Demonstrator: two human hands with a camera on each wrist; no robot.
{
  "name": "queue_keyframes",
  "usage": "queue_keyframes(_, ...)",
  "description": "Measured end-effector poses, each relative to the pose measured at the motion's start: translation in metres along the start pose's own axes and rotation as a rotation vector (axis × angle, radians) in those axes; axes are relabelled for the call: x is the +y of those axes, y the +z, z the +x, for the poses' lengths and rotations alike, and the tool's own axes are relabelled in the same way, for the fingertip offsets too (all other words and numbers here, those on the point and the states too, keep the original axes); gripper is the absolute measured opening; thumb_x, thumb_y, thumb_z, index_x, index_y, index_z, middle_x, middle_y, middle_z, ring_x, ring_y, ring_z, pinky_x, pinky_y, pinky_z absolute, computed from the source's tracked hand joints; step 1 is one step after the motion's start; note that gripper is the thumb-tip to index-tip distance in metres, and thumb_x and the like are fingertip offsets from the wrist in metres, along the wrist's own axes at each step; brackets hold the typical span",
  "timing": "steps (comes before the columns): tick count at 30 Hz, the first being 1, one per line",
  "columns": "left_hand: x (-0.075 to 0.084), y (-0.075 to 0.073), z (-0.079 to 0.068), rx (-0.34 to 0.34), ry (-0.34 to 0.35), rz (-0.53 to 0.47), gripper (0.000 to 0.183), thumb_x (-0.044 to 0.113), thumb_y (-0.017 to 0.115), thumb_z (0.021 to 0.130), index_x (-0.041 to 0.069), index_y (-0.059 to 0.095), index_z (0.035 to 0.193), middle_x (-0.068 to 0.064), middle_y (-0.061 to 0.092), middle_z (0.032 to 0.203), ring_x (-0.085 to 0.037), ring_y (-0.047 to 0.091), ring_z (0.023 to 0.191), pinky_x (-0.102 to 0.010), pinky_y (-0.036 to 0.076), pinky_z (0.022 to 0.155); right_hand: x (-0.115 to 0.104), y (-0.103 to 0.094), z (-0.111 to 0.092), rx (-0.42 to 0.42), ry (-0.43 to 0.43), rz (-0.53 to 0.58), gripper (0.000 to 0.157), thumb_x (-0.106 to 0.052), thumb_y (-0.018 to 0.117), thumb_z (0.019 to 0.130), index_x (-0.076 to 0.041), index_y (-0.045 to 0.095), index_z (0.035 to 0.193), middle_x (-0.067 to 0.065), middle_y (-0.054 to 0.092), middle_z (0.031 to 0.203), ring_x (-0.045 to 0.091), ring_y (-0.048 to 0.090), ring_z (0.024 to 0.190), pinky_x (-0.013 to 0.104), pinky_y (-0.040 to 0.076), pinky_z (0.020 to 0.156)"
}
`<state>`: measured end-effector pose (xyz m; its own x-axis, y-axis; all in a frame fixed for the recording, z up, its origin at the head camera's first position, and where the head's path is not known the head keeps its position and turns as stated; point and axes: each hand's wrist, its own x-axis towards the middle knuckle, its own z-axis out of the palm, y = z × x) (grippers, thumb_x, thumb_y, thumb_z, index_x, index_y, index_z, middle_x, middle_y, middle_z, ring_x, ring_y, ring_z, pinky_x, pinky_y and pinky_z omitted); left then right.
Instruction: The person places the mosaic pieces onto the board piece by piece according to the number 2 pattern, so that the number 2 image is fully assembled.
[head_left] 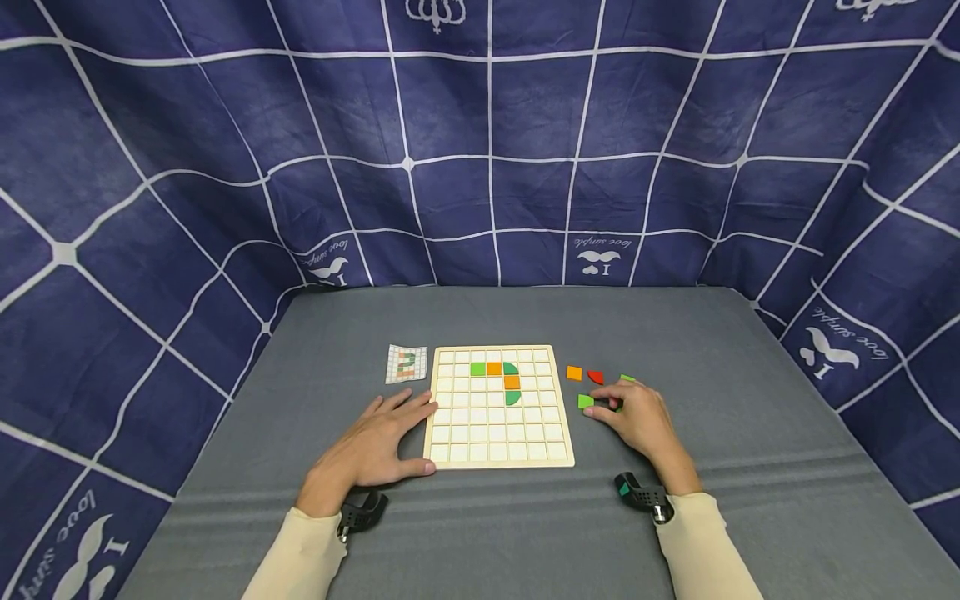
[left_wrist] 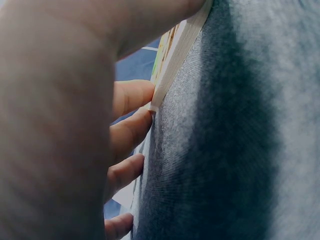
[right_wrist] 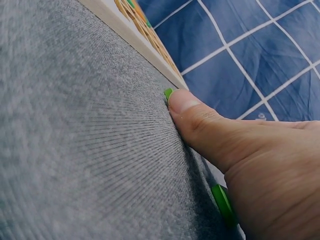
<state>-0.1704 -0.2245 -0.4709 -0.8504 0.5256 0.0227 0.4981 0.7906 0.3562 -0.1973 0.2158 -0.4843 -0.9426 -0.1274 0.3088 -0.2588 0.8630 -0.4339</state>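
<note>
A wooden grid board (head_left: 460, 433) lies on the table with a light green square, two orange squares and two dark green quarter-circle tiles (head_left: 511, 367) set in its upper part. The left hand (head_left: 378, 442) rests at the board's left edge, fingers spread, fingertips and thumb touching the rim. Just right of the board, the right hand (head_left: 641, 419) pinches a light green square tile (head_left: 586, 402) between thumb and index finger, low at the tabletop. In the right wrist view the thumb (right_wrist: 192, 117) covers most of that tile, and another green tile (right_wrist: 223, 206) lies under the hand.
Right of the board lie an orange square tile (head_left: 573, 372), a red quarter-circle tile (head_left: 595, 377) and a light green tile (head_left: 627, 378), partly behind the right hand. A paper pattern card (head_left: 395, 377) sits beyond the left hand. A blue curtain (head_left: 525, 200) borders the grey table (head_left: 487, 533).
</note>
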Motion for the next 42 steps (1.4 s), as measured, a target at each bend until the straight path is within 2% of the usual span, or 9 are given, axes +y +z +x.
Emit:
queue_keyframes(13, 0.0000, 0.0007, 0.0003, 0.016, 0.008, 0.003, 0.093, 0.076, 0.065, 0.079, 0.033, 0.038, 0.156, 0.007, 0.030, 0.165, -0.033, 0.024, 0.154, -0.067, 0.017, 0.121, -0.0007, 0.0002, -0.0009, 0.003, 0.005, -0.004, 0.025, -0.035, 0.087, 0.076, -0.020, 0.081, 0.095, -0.008, 0.048, 0.067, 0.010, 0.043, 0.066, 0.034, 0.029, 0.068)
queue_keyframes(21, 0.0004, 0.0000, 0.0000, 0.007, -0.003, 0.005, 0.093, 0.078, 0.064, 0.079, 0.033, 0.037, 0.156, 0.008, 0.029, 0.165, -0.031, 0.023, 0.155, -0.067, 0.017, 0.121, -0.0010, 0.0009, 0.0005, 0.028, -0.010, 0.000, 0.025, -0.035, 0.088, 0.076, -0.019, 0.081, 0.094, -0.008, 0.048, 0.067, 0.010, 0.044, 0.066, 0.035, 0.032, 0.071)
queue_keyframes(28, 0.0004, 0.0000, 0.0003, 0.010, 0.002, 0.005, 0.093, 0.077, 0.064, 0.079, 0.033, 0.037, 0.156, 0.007, 0.029, 0.165, -0.032, 0.023, 0.154, -0.067, 0.017, 0.121, -0.0011, 0.0002, 0.0013, 0.058, -0.034, 0.008, 0.025, -0.034, 0.088, 0.075, -0.019, 0.080, 0.094, -0.009, 0.049, 0.066, 0.010, 0.044, 0.065, 0.034, 0.032, 0.070)
queue_keyframes(36, 0.0012, -0.0008, -0.0005, 0.006, 0.001, 0.007, 0.093, 0.077, 0.064, 0.079, 0.033, 0.037, 0.156, 0.007, 0.029, 0.165, -0.033, 0.023, 0.155, -0.067, 0.017, 0.121, -0.0025, 0.0004, 0.0022, 0.044, -0.054, -0.001, 0.025, -0.033, 0.086, 0.078, -0.018, 0.079, 0.097, -0.009, 0.049, 0.068, 0.010, 0.044, 0.067, 0.033, 0.030, 0.068)
queue_keyframes(42, 0.0008, -0.0004, 0.0004, 0.001, 0.004, 0.008, 0.093, 0.078, 0.062, 0.080, 0.033, 0.036, 0.157, 0.007, 0.029, 0.165, -0.032, 0.022, 0.155, -0.067, 0.017, 0.121, -0.0040, 0.0010, 0.0024, 0.066, -0.065, 0.003, 0.025, -0.032, 0.086, 0.079, -0.017, 0.079, 0.098, -0.009, 0.049, 0.067, 0.010, 0.043, 0.066, 0.032, 0.030, 0.068)
